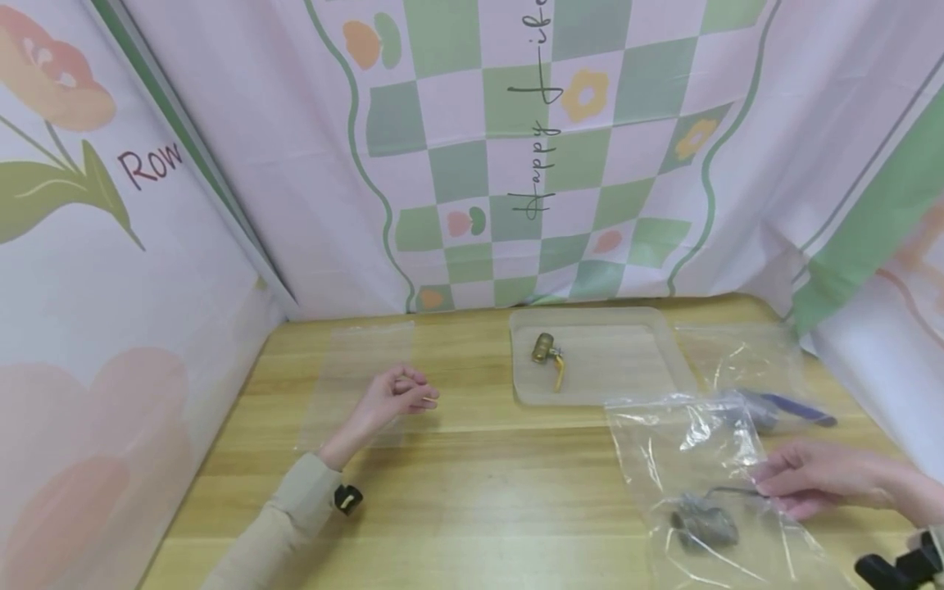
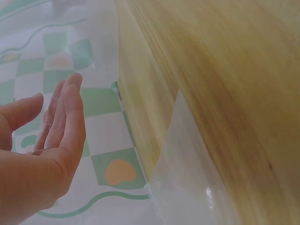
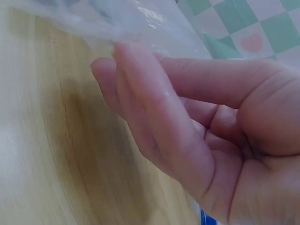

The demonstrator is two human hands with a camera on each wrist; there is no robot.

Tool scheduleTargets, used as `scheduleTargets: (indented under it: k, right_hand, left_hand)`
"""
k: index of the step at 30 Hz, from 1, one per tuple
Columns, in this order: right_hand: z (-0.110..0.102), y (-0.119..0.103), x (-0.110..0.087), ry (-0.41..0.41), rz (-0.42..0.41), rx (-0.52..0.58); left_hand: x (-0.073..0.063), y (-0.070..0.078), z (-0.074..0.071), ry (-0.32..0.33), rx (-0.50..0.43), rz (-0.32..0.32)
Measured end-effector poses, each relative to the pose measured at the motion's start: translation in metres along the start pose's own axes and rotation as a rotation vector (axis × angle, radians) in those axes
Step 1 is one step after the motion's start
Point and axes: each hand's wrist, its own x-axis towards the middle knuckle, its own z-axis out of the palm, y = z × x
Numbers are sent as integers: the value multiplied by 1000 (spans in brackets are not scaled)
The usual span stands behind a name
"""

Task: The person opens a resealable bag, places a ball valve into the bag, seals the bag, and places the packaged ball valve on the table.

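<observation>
My right hand (image 1: 833,479) pinches the side of a clear zip bag (image 1: 642,447) between thumb and fingers. Inside that bag is a dark grey metal piece like a valve body (image 1: 704,524), with a thin dark lever running toward my fingertips. In the right wrist view, the plastic bag (image 3: 154,23) runs up from the fingertips of the hand (image 3: 159,108). My left hand (image 1: 391,401) holds nothing and is over a flat clear bag (image 1: 354,352) on the table. Its fingers look loose and fairly straight in the left wrist view (image 2: 61,126).
A shallow translucent tray (image 1: 612,397) stands at the back, holding a brass ball valve (image 1: 544,348) with a yellow lever. To its right lies another clear bag (image 1: 760,352), with a blue-handled item (image 1: 796,407) nearby. Printed curtains (image 1: 457,98) border the wooden table (image 1: 472,483).
</observation>
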Motion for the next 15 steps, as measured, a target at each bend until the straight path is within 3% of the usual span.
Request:
scheduleTargets:
  k: [10,15]
  right_hand:
    - [-1,0,0,3,17,22]
    - [4,-5,-1,75,19,-92]
  left_hand:
    - [1,-2,-2,9,-6,-9]
    - [2,-3,-2,17,-16,-25]
